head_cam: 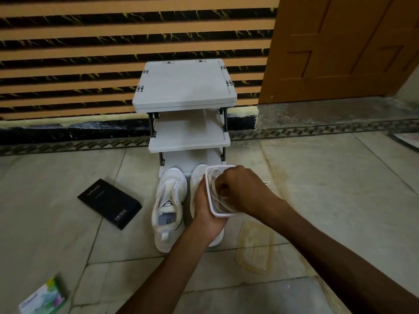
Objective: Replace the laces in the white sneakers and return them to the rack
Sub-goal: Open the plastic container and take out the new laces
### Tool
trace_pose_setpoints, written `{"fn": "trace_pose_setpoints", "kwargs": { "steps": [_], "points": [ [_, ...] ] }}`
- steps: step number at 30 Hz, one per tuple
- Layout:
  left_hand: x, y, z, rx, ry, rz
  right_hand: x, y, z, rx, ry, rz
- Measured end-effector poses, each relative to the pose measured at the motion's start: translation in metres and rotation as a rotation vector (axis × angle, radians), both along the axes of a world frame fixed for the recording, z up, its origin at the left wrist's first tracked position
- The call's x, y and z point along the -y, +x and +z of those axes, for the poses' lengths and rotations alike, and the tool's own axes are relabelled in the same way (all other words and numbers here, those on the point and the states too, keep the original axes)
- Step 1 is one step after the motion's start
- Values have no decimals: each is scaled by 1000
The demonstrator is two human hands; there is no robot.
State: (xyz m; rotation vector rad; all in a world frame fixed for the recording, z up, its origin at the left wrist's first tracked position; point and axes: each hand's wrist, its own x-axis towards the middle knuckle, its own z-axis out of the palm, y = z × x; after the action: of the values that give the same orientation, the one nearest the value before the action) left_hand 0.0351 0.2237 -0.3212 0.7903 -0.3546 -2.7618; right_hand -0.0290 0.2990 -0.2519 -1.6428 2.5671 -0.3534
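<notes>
Two white sneakers stand side by side on the floor in front of a small white rack. The left sneaker has no lace in it. The right sneaker is mostly hidden behind my hands. My left hand grips a clear plastic container from below, above the right sneaker. White laces lie inside it. My right hand reaches into the container, its fingers curled down onto the laces.
The container's yellowish lid lies on the floor to the right. A black box lies left of the sneakers, a green and white packet at the bottom left. A wooden door stands at the right.
</notes>
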Motion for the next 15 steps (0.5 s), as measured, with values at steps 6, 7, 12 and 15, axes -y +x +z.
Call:
{"fn": "trace_pose_setpoints", "kwargs": {
  "steps": [6,7,12,15],
  "points": [
    [14,8,-7,-138,-69,-142,-25,-21,7,296,-661,-356],
    [17,8,-7,-105,-86,-143,-30,-22,4,330,-726,-426],
    [23,4,-12,-38,-105,-130,-48,-18,-12,1001,-280,-557],
    [24,1,-8,-55,-137,-126,-58,-21,-14,1166,-103,-376]
  ]
}}
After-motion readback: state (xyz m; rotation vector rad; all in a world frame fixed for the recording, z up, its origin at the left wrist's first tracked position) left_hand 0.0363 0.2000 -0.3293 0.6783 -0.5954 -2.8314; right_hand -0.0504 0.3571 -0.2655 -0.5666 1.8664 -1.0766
